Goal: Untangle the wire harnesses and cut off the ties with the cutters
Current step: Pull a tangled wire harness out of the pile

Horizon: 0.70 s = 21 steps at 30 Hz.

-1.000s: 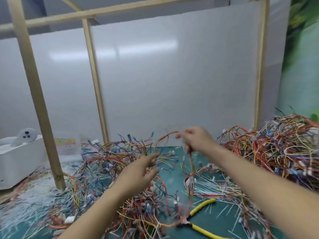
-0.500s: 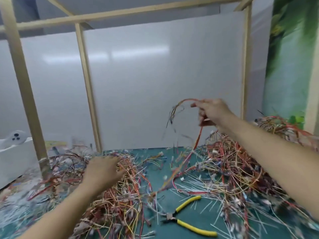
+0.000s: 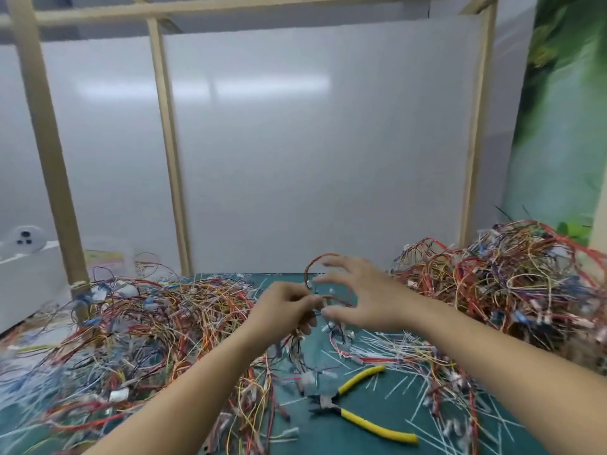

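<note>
The wire harness (image 3: 323,257) is held up above the middle of the green mat (image 3: 328,435), between the 2 hands. Its long axis runs roughly top to bottom. A thin orange loop arches at the top, and the strands drop from there through the grip and trail toward the mat. Small white connectors (image 3: 341,333) hang at the lower end.

The left hand (image 3: 285,310) has its fingers curled and pinches the strands at their tips. The right hand (image 3: 358,297) is released, with fingers spread and lightly bent around the loop. Whether its thumb touches the wires cannot be told. The lower strands blur into the tangle beneath, so their ends are hard to follow.

The cutters (image 3: 345,405) lie flat on the mat, nearer the person and untouched. Their dark metal nose points left and their 2 yellow rubbery handles splay out to the right. Thin white cut ties (image 3: 394,343) lie scattered like straws around them.

A low, sprawling left heap (image 3: 147,323) of red, orange, yellow and blue wires spreads to one side, smeared by motion at the frame's edge. A taller right heap (image 3: 509,284) rises on the other side.

Pale wooden posts (image 3: 167,142) stand behind, in front of a smooth, glossy white panel (image 3: 312,142). A white box (image 3: 26,280) is cut off at the left edge. A blurred green backdrop (image 3: 565,110) fills the right edge.
</note>
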Motion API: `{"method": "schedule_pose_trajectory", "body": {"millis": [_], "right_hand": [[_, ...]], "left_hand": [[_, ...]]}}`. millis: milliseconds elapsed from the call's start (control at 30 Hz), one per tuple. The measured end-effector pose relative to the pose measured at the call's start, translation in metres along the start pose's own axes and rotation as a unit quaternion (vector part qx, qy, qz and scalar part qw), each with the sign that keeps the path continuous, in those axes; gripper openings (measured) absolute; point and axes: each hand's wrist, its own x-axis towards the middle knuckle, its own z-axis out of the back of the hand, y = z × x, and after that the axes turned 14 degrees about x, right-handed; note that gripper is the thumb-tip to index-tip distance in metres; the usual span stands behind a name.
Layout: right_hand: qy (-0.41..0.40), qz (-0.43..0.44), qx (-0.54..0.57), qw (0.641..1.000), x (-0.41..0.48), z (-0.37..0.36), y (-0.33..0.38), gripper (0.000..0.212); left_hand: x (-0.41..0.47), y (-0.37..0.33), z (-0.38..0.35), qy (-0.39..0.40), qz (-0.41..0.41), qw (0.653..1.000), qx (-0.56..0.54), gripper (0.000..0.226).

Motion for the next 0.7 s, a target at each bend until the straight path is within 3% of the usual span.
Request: {"method": "schedule_pose_trajectory", "body": {"millis": [100, 200, 267, 333, 400, 533, 700], "right_hand": [[0.023, 0.002, 0.015, 1.000, 0.003, -0.015, -0.004, 0.048], [0.025, -0.008, 0.003, 1.000, 0.015, -0.010, -0.014, 0.021], [0.028, -0.010, -0.003, 1.000, 0.021, -0.002, -0.022, 0.025], [0.033, -0.004, -0.025, 0.999, 0.026, 0.009, -0.031, 0.025], [0.039, -0.001, -0.066, 0.997, 0.030, 0.026, -0.039, 0.023], [-0.027, 0.007, -0.065, 0.998, 0.036, 0.066, -0.051, 0.031], [-0.033, -0.041, -0.007, 0.999, 0.046, 0.048, -0.070, 0.027]], "left_hand": [[0.012, -0.010, 0.003, -0.027, 0.009, 0.996, -0.081, 0.020], [0.017, 0.001, 0.013, 0.007, 0.024, 0.997, -0.079, 0.038], [0.012, 0.022, 0.024, 0.100, 0.029, 0.994, 0.023, 0.055], [0.004, 0.050, 0.033, 0.247, 0.043, 0.962, 0.107, 0.077], [-0.003, 0.081, 0.042, 0.308, 0.070, 0.931, 0.184, 0.096], [-0.012, 0.129, 0.092, 0.212, 0.117, 0.908, 0.342, 0.079], [-0.011, 0.128, 0.106, 0.214, 0.093, 0.913, 0.336, 0.060]]}}
